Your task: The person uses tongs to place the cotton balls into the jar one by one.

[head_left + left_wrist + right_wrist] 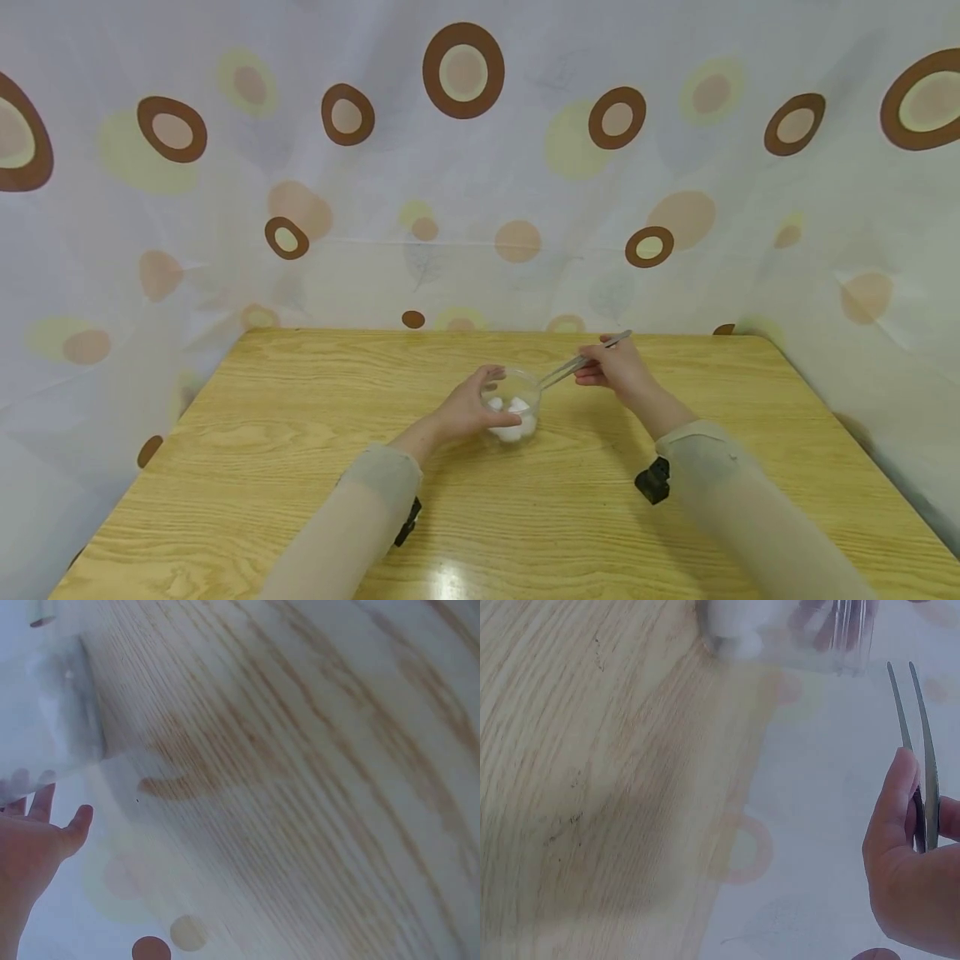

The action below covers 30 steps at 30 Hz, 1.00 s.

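Observation:
A clear round jar stands on the wooden table with several white cotton balls in its lower part. My left hand grips it from the left, thumb across the near side and fingers around the far side. In the left wrist view that hand appears beside the blurred jar wall. On the right, my right hand pinches metal tweezers, their tips near the jar's rim. The right wrist view shows the tweezers' arms apart, nothing between the tips.
The wooden table extends around the jar on all sides. A patterned white curtain hangs behind it and along both sides. A small black device is attached below the right sleeve.

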Each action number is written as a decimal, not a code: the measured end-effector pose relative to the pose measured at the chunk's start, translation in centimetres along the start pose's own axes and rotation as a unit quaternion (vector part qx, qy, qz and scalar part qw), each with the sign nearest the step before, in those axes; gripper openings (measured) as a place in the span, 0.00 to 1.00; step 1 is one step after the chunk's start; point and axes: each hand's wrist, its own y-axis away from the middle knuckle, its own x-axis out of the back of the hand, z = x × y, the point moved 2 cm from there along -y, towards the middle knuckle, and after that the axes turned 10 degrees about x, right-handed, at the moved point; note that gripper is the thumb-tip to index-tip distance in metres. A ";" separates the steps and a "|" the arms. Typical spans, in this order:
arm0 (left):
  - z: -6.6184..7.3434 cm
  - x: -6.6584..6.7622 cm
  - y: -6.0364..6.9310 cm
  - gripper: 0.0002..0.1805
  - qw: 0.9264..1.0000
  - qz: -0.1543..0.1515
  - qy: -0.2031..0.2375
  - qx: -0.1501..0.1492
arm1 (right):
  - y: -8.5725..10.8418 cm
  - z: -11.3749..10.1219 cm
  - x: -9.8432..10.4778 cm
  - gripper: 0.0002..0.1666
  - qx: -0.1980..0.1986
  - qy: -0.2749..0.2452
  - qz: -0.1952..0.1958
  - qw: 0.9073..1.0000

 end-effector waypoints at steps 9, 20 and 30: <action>-1.0 1.7 0.7 0.48 1.000 0.027 0.006 0.010 | 0.0 0.1 1.2 0.21 -0.011 0.125 0.017 0.992; -1.4 2.4 0.8 0.47 0.999 0.034 0.006 0.009 | -0.4 1.3 1.8 0.54 -0.025 0.223 -0.009 0.974; -1.3 2.4 0.8 0.46 0.999 0.032 0.004 0.011 | -0.4 2.7 1.0 0.37 0.017 0.391 -0.070 0.918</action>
